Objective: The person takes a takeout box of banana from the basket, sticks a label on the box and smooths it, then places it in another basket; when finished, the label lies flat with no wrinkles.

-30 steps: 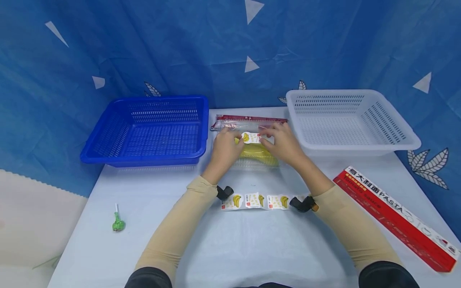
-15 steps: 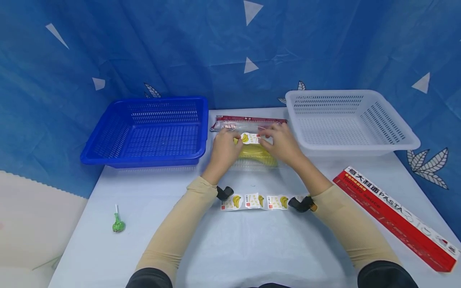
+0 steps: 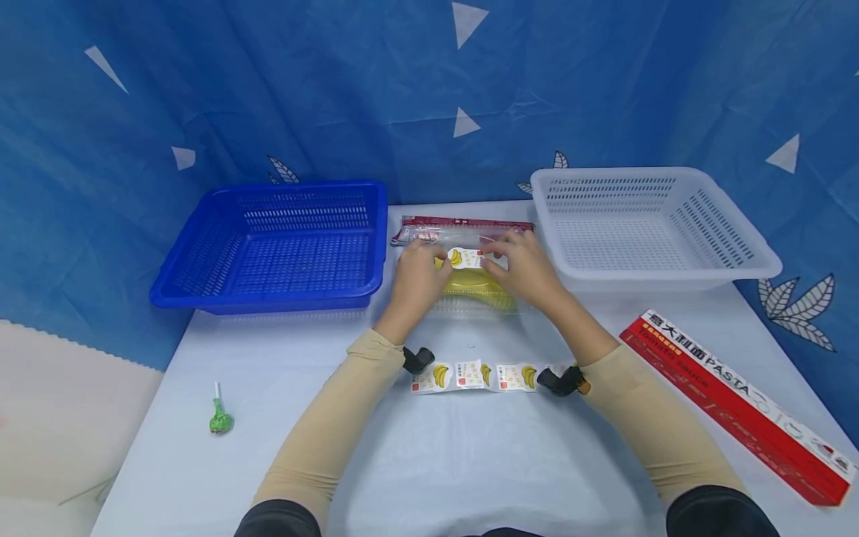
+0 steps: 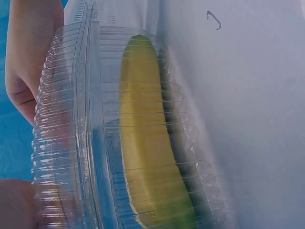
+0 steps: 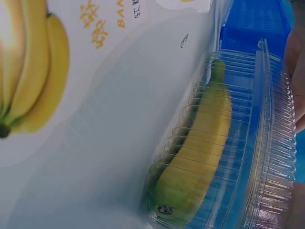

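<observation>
A clear plastic container point(image 3: 443, 306) with a yellow, green-tipped banana point(image 4: 143, 109) inside lies between the two baskets. Over its lid, a white sticker point(image 3: 467, 258) printed with bananas is stretched sideways. My left hand point(image 3: 417, 280) pinches the sticker's left end between thumb and fingertips. At its right end, my right hand point(image 3: 526, 268) does the same, thumb below and index finger above. In the right wrist view the banana point(image 5: 202, 143) shows through the ribbed plastic, and parts of both hands sit behind the lid.
A strip of banana stickers point(image 3: 470, 375) lies nearer, below the wrists. Blue basket point(image 3: 268, 304) at left, white basket point(image 3: 671, 280) at right. A red-trimmed packet point(image 3: 463, 221) lies behind the container. A red pasta box point(image 3: 738, 410) rests at right, a green lollipop point(image 3: 220, 421) at left.
</observation>
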Motion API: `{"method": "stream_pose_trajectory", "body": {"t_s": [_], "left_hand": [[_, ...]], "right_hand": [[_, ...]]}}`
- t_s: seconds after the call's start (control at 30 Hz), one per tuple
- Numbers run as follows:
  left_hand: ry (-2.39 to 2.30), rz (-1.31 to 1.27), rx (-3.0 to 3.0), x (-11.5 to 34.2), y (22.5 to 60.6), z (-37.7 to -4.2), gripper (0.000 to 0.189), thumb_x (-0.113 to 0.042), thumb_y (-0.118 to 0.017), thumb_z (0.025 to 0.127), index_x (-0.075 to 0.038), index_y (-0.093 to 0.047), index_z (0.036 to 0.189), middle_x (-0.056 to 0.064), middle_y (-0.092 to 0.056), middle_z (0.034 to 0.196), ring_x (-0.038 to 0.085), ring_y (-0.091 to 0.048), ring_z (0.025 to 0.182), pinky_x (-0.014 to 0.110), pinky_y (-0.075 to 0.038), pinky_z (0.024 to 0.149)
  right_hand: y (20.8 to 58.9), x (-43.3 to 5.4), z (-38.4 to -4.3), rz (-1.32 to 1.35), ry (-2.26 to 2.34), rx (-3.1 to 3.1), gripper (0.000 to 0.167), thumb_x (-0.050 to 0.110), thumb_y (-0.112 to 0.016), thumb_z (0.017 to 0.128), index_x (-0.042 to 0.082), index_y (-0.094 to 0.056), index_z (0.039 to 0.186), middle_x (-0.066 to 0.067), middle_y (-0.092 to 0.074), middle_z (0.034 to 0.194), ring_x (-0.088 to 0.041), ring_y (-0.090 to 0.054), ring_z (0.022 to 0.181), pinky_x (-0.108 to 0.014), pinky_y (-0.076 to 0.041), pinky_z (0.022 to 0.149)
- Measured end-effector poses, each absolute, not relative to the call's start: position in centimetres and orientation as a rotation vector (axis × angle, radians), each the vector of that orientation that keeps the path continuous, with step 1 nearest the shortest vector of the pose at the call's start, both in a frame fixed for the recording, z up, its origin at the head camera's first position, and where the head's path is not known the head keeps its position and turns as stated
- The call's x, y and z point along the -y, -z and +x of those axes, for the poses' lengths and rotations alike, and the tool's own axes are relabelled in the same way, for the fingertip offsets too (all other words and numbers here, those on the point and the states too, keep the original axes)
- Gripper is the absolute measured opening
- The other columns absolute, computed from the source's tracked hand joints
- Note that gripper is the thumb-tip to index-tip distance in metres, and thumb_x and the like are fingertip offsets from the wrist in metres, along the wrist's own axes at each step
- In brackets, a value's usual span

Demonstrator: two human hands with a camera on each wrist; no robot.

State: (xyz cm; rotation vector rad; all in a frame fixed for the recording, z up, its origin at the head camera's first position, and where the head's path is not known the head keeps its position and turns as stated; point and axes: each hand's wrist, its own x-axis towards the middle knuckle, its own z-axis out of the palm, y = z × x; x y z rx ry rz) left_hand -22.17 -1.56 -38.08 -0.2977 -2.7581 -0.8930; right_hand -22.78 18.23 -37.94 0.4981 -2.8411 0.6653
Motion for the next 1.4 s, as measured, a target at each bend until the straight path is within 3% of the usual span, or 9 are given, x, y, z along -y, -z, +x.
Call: {"method": "stream_pose_trajectory", "body": {"t_s": [0.33,0.53,0.7,0.8,0.93,1.1,1.2,1.3,1.4], "left_hand": [[0.903,-0.391,2.663,2.0,38.0,-20.7,0.023,-0.018,-0.065,0.092,-0.003,-0.074,0.108,0.014,-0.067,0.104,0.03,-0.064,0.098,0.042,-0.053,0.087],[0.891,-0.408,2.653,2.9,37.3,-18.2,0.035,-0.024,-0.06,0.094,-0.005,-0.066,0.123,0.014,-0.07,0.116,0.029,-0.066,0.099,0.042,-0.055,0.085],[0.845,-0.389,2.698,4.4,37.3,-16.1,0.045,-0.035,-0.056,0.096,-0.012,-0.057,0.134,0.006,-0.061,0.064,0.016,-0.045,0.048,0.03,-0.037,0.041],[0.843,-0.343,2.785,5.3,37.6,-15.2,0.053,-0.042,-0.052,0.097,-0.017,-0.05,0.143,-0.002,-0.035,0.048,0.012,-0.029,0.04,0.028,-0.024,0.036],[0.876,-0.277,2.928,6.4,38.2,-14.6,0.065,-0.051,-0.047,0.098,-0.024,-0.031,0.155,-0.001,-0.036,0.05,0.014,-0.033,0.041,0.032,-0.029,0.037],[0.938,-0.209,3.026,7.3,39.1,-14.9,0.071,-0.06,-0.039,0.099,-0.038,-0.009,0.16,0.01,-0.055,0.06,0.022,-0.047,0.045,0.038,-0.038,0.043],[0.983,-0.191,3.046,7.4,39.6,-15.2,0.071,-0.065,-0.034,0.099,-0.043,-0.002,0.158,0.022,-0.07,0.088,0.027,-0.057,0.055,0.042,-0.046,0.052],[1.034,-0.174,3.053,7.3,40.0,-15.6,0.07,-0.067,-0.032,0.099,-0.046,0.001,0.157,0.026,-0.065,0.125,0.033,-0.066,0.073,0.049,-0.052,0.067],[1.078,-0.139,3.053,7.3,40.3,-16.1,0.069,-0.065,-0.033,0.1,-0.048,0.003,0.156,0.026,-0.057,0.138,0.035,-0.066,0.08,0.05,-0.051,0.07]], "right_hand": [[37.6,-18.6,-21.8,0.541,-0.771,2.778,0.029,0.026,-0.067,0.095,0.012,-0.071,0.12,-0.006,-0.061,0.099,-0.027,-0.048,0.096,-0.042,-0.04,0.083],[36.4,-19.3,-19.9,0.556,-0.892,2.715,0.034,0.026,-0.064,0.097,0.017,-0.065,0.131,-0.003,-0.06,0.096,-0.025,-0.049,0.079,-0.035,-0.04,0.066],[35.5,-21.0,-17.8,0.475,-0.968,2.709,0.037,0.027,-0.065,0.097,0.015,-0.062,0.132,-0.001,-0.057,0.091,-0.02,-0.043,0.068,-0.03,-0.037,0.06],[35.1,-22.3,-16.8,0.419,-0.987,2.706,0.038,0.028,-0.064,0.098,0.015,-0.061,0.133,-0.003,-0.057,0.09,-0.019,-0.043,0.066,-0.027,-0.037,0.056],[34.7,-24.5,-15.6,0.319,-0.979,2.709,0.042,0.034,-0.061,0.099,0.015,-0.059,0.136,-0.004,-0.058,0.09,-0.019,-0.046,0.067,-0.024,-0.039,0.053],[34.6,-27.7,-14.5,0.164,-0.965,2.724,0.05,0.041,-0.059,0.098,0.019,-0.053,0.143,-0.006,-0.058,0.095,-0.02,-0.049,0.068,-0.022,-0.043,0.05],[34.8,-29.8,-14.1,0.064,-0.958,2.732,0.055,0.043,-0.058,0.098,0.022,-0.047,0.147,-0.006,-0.057,0.098,-0.02,-0.049,0.067,-0.021,-0.044,0.05],[35.0,-32.1,-13.8,-0.054,-0.94,2.754,0.06,0.046,-0.056,0.099,0.023,-0.04,0.152,-0.007,-0.055,0.1,-0.019,-0.05,0.068,-0.02,-0.045,0.052],[35.1,-34.4,-13.6,-0.18,-0.921,2.786,0.066,0.05,-0.052,0.099,0.026,-0.03,0.156,-0.009,-0.055,0.102,-0.017,-0.052,0.072,-0.015,-0.046,0.055]]}}
